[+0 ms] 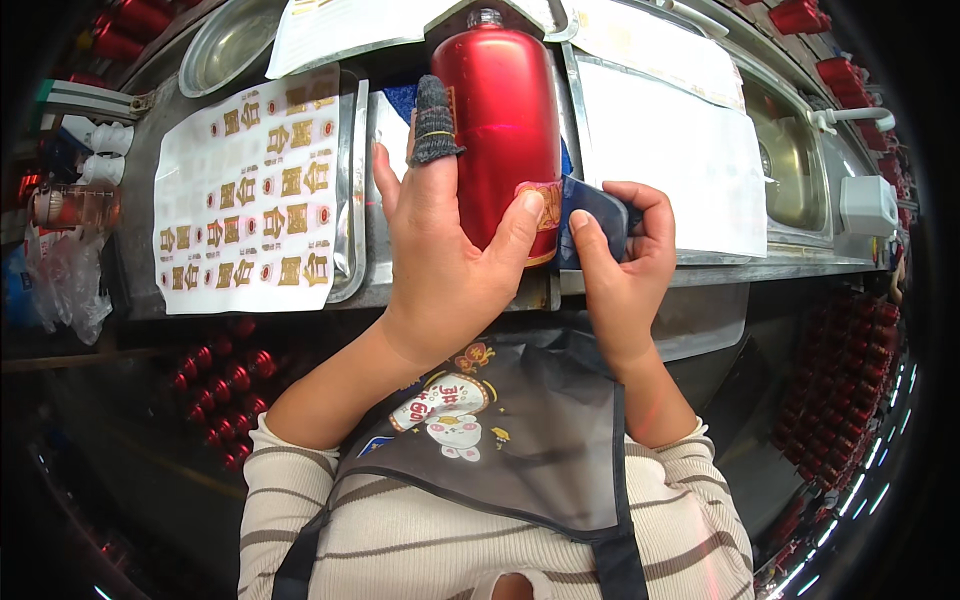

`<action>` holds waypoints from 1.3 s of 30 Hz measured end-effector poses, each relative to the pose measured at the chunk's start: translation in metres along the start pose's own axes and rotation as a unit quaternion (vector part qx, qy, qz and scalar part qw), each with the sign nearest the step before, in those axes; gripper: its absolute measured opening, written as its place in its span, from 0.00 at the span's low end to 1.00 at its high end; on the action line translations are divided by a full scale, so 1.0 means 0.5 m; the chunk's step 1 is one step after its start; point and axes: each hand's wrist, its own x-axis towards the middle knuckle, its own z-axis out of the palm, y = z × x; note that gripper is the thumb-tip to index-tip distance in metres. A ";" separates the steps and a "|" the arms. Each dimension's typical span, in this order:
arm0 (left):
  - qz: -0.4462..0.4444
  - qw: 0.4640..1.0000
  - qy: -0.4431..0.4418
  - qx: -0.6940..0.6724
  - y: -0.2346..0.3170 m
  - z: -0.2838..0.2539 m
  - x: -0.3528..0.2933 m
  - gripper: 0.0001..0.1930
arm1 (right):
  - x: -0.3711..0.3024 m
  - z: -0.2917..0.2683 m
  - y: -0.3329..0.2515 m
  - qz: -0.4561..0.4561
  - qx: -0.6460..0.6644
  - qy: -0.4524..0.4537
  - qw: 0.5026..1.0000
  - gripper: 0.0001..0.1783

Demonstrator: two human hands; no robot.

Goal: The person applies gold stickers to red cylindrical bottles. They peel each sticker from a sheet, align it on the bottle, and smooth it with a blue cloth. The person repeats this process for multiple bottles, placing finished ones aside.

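Note:
A glossy red bottle (500,110) lies on its side in front of me, its neck pointing away. My left hand (445,230) is closed around its left side, with a dark knitted cover (434,118) on one finger and the thumb near the bottle's base. Beside that thumb, a pink and gold decal (545,205) sits on the red surface. My right hand (630,250) pinches a dark blue flat scraper (600,215) between thumb and fingers, its edge against or very near the bottle's right side by the decal. The bottle's underside is hidden.
A sheet of gold decals (245,200) lies on a metal tray (352,270) at left. White sheets (670,150) cover the right side, before a metal sink (785,150) with a tap (850,118). A metal bowl (228,45) stands far left. Several red bottles (840,380) stand at lower right.

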 end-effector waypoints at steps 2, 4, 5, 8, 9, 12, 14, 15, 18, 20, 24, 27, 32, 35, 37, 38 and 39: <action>-0.004 1.000 0.004 -0.017 -0.005 0.002 -0.006 0.23 | -0.008 0.006 0.002 -0.020 -0.003 -0.003 1.000 0.17; -0.009 0.999 0.002 -0.045 -0.006 0.001 -0.006 0.24 | -0.011 0.007 0.001 -0.037 -0.006 0.000 0.999 0.17; -0.016 0.998 -0.003 -0.062 -0.006 0.000 -0.006 0.25 | -0.012 0.007 0.004 -0.043 -0.006 0.001 0.999 0.16; -0.014 0.993 0.007 -0.117 -0.005 0.003 -0.004 0.25 | -0.011 0.004 0.006 -0.047 -0.022 0.009 0.999 0.16; -0.011 0.994 0.004 -0.106 -0.005 0.003 -0.002 0.24 | -0.012 0.003 0.005 -0.045 -0.031 0.013 0.998 0.16; -0.004 1.000 -0.017 -0.025 -0.009 -0.005 0.007 0.25 | -0.019 0.006 0.002 -0.036 -0.017 0.021 0.999 0.16; -0.005 0.999 -0.033 0.011 -0.012 -0.007 0.007 0.29 | -0.024 0.007 0.014 -0.161 -0.082 0.024 0.983 0.15; -0.002 0.999 -0.040 0.020 -0.014 -0.009 0.006 0.30 | -0.026 0.009 0.018 -0.223 -0.114 0.026 0.968 0.15; 0.012 0.998 -0.056 0.025 -0.026 -0.018 0.009 0.33 | -0.022 0.021 -0.010 -0.351 -0.202 -0.009 0.914 0.18; 0.019 0.998 -0.052 -0.028 -0.037 -0.022 0.012 0.33 | -0.017 0.026 -0.021 -0.412 -0.225 -0.047 0.882 0.22; -0.057 0.979 -0.039 -0.190 -0.059 -0.045 0.006 0.29 | 0.003 0.012 -0.045 -0.463 -0.177 -0.150 0.855 0.27; -0.098 0.959 0.009 -0.266 -0.067 -0.066 0.008 0.25 | 0.034 -0.004 -0.062 -0.484 -0.234 -0.113 0.836 0.25; -0.022 0.982 -0.049 -0.181 -0.062 -0.091 -0.009 0.30 | 0.013 -0.013 -0.056 -0.496 -0.196 -0.250 0.809 0.21; 0.087 0.984 -0.115 -0.109 -0.041 -0.103 -0.002 0.34 | 0.030 -0.045 -0.025 -0.377 -0.170 -0.137 0.900 0.24; 0.117 0.974 -0.191 0.005 -0.008 -0.094 -0.001 0.37 | 0.006 -0.055 -0.038 -0.366 -0.137 -0.226 0.892 0.22; 0.132 0.970 -0.197 0.047 0.006 -0.080 0.000 0.39 | 0.005 -0.061 -0.040 -0.339 -0.116 -0.229 0.905 0.22; 0.157 0.970 -0.172 0.067 0.004 -0.061 -0.004 0.39 | 0.013 -0.055 -0.027 -0.310 -0.067 -0.163 0.934 0.22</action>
